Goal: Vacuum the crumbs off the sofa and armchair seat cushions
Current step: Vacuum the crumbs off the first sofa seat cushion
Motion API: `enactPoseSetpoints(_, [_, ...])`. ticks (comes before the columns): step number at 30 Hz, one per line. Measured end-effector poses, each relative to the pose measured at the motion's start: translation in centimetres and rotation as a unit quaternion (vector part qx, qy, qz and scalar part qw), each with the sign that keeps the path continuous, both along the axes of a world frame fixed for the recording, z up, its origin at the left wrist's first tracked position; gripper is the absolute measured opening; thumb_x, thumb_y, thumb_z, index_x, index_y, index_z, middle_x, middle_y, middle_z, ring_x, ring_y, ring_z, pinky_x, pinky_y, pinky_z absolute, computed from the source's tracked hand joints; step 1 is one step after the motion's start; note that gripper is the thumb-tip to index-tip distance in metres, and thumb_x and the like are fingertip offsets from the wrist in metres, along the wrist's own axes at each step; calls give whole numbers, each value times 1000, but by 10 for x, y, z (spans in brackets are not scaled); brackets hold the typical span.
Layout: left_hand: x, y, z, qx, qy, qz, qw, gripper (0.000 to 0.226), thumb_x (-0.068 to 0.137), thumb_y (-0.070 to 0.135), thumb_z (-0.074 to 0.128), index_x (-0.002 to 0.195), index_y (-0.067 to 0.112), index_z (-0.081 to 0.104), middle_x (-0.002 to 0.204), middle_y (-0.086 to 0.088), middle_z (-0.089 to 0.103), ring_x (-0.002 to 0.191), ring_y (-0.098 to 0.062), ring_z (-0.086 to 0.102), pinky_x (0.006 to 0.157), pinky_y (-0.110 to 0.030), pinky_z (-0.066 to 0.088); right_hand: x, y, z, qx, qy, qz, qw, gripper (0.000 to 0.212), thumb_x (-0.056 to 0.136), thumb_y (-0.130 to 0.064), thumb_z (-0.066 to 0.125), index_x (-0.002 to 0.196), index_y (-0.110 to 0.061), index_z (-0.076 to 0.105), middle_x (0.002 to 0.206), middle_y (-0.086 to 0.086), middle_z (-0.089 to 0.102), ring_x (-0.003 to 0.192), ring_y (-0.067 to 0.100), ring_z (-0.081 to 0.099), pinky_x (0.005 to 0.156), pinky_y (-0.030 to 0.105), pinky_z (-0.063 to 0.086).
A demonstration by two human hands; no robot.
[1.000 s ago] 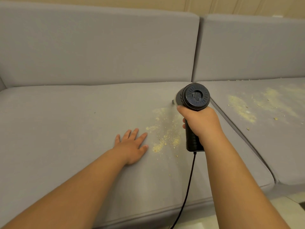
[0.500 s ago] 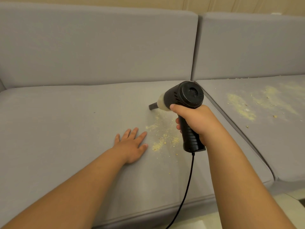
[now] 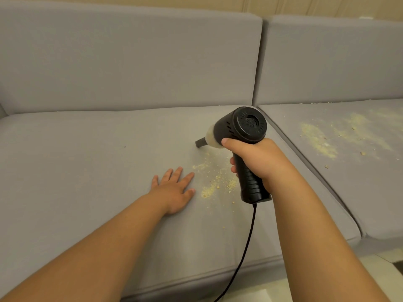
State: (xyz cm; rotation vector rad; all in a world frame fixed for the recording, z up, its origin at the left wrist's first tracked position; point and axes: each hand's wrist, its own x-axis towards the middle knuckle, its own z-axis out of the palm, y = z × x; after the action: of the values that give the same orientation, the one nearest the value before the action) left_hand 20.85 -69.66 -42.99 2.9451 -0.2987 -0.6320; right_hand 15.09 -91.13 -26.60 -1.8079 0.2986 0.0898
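Observation:
My right hand grips the handle of a black handheld vacuum. Its narrow nozzle points left and down, touching the grey left seat cushion just beyond a patch of yellow crumbs. My left hand lies flat on that cushion with fingers spread, right beside the crumbs. On the right seat cushion a wider spread of crumbs is scattered.
The vacuum's black cord hangs from the handle over the sofa's front edge. Grey back cushions rise behind the seats. A gap runs between the two seat cushions. Pale floor shows below.
The vacuum has swung so its nozzle points left and has moved leftward across the top of the crumb patch, where fewer crumbs lie. My left hand has stayed flat in place.

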Motion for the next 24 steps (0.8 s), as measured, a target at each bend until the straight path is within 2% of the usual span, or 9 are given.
enactPoseSetpoints(2, [0, 2, 0, -1, 2, -1, 1000, 63, 105, 64, 17, 161, 50, -6, 172, 10, -18, 159, -19, -16, 125, -56, -8, -1, 1, -5, -26, -19, -33, 999, 21, 88, -37, 82, 96, -19, 73, 80, 6, 76, 63, 15, 74, 69, 35, 63])
enactPoseSetpoints(4, [1, 2, 0, -2, 3, -1, 1000, 62, 105, 64, 17, 161, 50, -5, 172, 10, -18, 159, -19, -16, 125, -56, -8, -1, -2, -9, -69, -31, -58, 995, 19, 87, -38, 80, 94, -22, 73, 81, 7, 78, 71, 20, 78, 80, 43, 65])
enactPoseSetpoints(6, [1, 2, 0, 0, 1, -1, 1000, 62, 105, 64, 17, 162, 50, -6, 172, 9, -18, 159, -19, -16, 125, -56, -8, -1, -3, -8, -92, -24, -51, 994, 18, 87, -38, 79, 94, -23, 72, 85, 9, 79, 73, 21, 78, 84, 46, 65])
enactPoseSetpoints(9, [1, 0, 2, 2, 1, -3, 1000, 63, 105, 64, 17, 162, 49, -6, 172, 8, -18, 159, -20, -15, 125, -57, -8, -2, -4, -2, -92, -16, -14, 996, 16, 88, -37, 81, 95, -26, 71, 85, 8, 78, 66, 16, 74, 77, 40, 64])
enactPoseSetpoints(13, [-1, 0, 3, 0, 0, 0, 1000, 63, 105, 63, 17, 162, 48, -6, 172, 7, -18, 159, -21, -15, 125, -56, -8, -2, -8, 3, -43, 2, 14, 999, 23, 87, -39, 83, 101, -24, 72, 81, 8, 77, 63, 16, 74, 69, 36, 64])
enactPoseSetpoints(16, [-9, -1, 2, 8, -5, 1, 1000, 64, 105, 63, 18, 162, 48, -7, 172, 6, -20, 159, -21, -16, 126, -56, -8, -8, -17, 1, -17, -2, -8, 1000, 28, 87, -40, 83, 104, -20, 72, 84, 10, 78, 66, 18, 75, 73, 41, 65])
enactPoseSetpoints(20, [-26, -2, 5, 10, 6, 3, 1000, 64, 106, 63, 18, 162, 47, -8, 171, 5, -21, 158, -21, -18, 126, -55, -9, -19, -19, -12, -45, -27, -66, 996, 19, 88, -36, 82, 95, -21, 72, 81, 8, 75, 62, 17, 72, 70, 37, 62])
enactPoseSetpoints(24, [-43, -3, 11, 9, 11, 7, 1000, 65, 106, 62, 18, 163, 45, -7, 172, 4, -18, 159, -22, -16, 126, -55, -8, -31, -16, -17, -2, -8, -65, 998, 21, 88, -33, 82, 99, -19, 72, 79, 8, 73, 60, 18, 70, 66, 34, 60])
